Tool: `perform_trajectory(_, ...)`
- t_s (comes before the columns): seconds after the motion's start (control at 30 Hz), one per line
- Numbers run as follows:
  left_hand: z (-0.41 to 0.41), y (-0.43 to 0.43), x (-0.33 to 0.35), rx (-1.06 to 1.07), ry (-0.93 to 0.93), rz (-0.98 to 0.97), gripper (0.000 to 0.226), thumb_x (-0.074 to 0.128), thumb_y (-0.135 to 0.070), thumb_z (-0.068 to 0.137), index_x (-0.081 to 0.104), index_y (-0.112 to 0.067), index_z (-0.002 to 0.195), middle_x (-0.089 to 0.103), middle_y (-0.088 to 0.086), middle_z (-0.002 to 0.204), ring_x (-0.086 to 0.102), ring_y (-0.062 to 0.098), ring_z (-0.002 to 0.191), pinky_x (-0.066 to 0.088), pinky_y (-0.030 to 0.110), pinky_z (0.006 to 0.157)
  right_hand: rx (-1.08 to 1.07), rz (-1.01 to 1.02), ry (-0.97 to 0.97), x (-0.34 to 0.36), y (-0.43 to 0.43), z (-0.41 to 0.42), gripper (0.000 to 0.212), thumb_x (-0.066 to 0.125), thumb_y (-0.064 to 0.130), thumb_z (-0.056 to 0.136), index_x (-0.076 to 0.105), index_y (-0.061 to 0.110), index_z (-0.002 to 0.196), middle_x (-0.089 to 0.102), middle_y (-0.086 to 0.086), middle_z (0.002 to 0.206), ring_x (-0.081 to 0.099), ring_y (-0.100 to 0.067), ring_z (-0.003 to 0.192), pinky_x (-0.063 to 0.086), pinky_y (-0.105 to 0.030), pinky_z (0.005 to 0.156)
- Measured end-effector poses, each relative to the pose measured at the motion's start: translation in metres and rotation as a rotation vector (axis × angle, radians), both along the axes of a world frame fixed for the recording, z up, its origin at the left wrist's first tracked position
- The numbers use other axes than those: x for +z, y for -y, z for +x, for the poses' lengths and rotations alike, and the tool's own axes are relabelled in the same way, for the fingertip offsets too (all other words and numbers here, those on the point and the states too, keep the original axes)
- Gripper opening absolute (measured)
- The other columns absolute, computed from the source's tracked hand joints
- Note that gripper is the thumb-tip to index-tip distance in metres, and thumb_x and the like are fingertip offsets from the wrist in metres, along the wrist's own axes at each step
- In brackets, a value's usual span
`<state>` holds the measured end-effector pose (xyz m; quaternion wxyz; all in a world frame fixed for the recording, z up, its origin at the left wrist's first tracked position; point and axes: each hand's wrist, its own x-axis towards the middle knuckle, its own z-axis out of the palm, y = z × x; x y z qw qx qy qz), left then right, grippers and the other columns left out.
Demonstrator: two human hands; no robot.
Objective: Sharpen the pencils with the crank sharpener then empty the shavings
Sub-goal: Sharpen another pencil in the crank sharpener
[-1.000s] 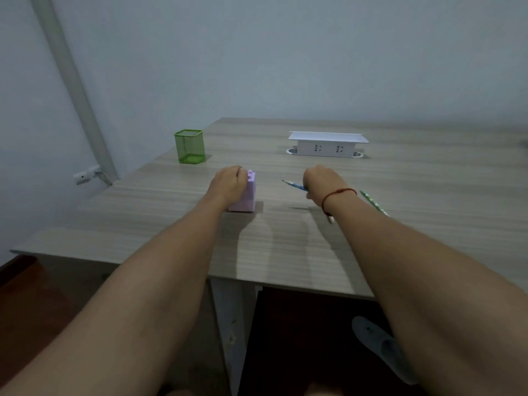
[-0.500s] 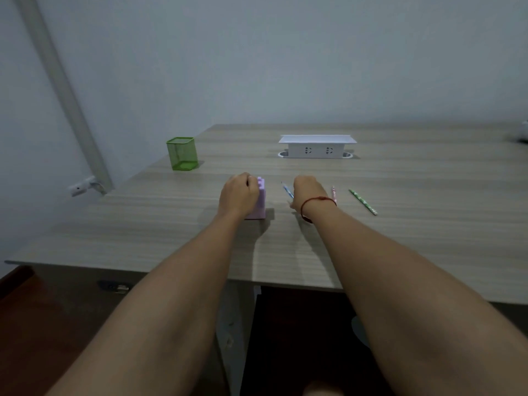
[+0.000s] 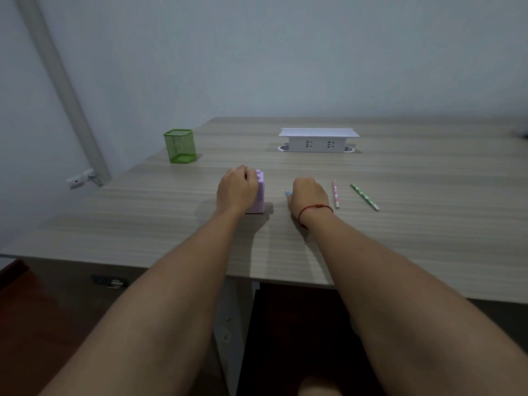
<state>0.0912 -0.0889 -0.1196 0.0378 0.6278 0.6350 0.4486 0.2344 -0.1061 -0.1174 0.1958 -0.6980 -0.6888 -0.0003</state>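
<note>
A small lilac crank sharpener [image 3: 259, 195] stands on the wooden table [image 3: 400, 238]. My left hand [image 3: 236, 190] grips it from the left and covers most of it. My right hand [image 3: 308, 195], with a red string at the wrist, holds a blue pencil [image 3: 288, 192]; only its tip shows, pointing left toward the sharpener and a short way from it. A pink patterned pencil [image 3: 335, 194] lies just right of my right hand. A green pencil [image 3: 365, 197] lies further right, slanted.
A green mesh pen cup [image 3: 180, 146] stands at the back left of the table. A white pop-up socket box [image 3: 318, 140] sits at the back middle. The table's near edge runs across the frame, with dark floor below it.
My right hand has drawn the blue pencil closer in, so less of it shows. The view has shifted, and the pink pencil now lies in plain sight. My left hand stays on the sharpener.
</note>
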Motion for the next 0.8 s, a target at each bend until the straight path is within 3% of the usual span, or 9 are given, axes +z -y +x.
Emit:
perform_trajectory(0.33,0.003,-0.004,-0.002,0.013,0.006,0.035,0.031,0.040,-0.017,0.094,0.064,0.002,0.087,0.066,0.024,0.099,0.058,0.036,0.094,0.041,0.037,0.074,-0.234,0.017,0.028,0.003,-0.004,0.064,0.033,0.042,-0.003,0.094,0.059,0.002,0.121,0.058,-0.019,0.127,0.053,-0.035,0.120,0.046,-0.039,0.095)
perform_trajectory(0.6,0.001,-0.008,-0.006,0.027,-0.001,0.032,0.031,0.039,-0.019,0.094,0.061,-0.001,0.082,0.065,0.023,0.093,0.057,0.036,0.089,0.037,0.035,0.068,-0.241,0.015,0.023,-0.003,-0.005,0.070,0.030,0.041,-0.005,0.096,0.061,0.001,0.118,0.061,-0.019,0.122,0.059,-0.036,0.114,0.049,-0.038,0.088)
perform_trajectory(0.8,0.002,-0.007,-0.005,0.027,-0.014,0.029,0.031,0.038,-0.018,0.094,0.061,0.000,0.082,0.064,0.023,0.095,0.056,0.036,0.091,0.038,0.035,0.070,-0.196,0.028,0.019,0.004,-0.004,0.063,0.030,0.039,0.002,0.099,0.059,0.000,0.122,0.058,-0.021,0.126,0.056,-0.037,0.118,0.047,-0.039,0.091)
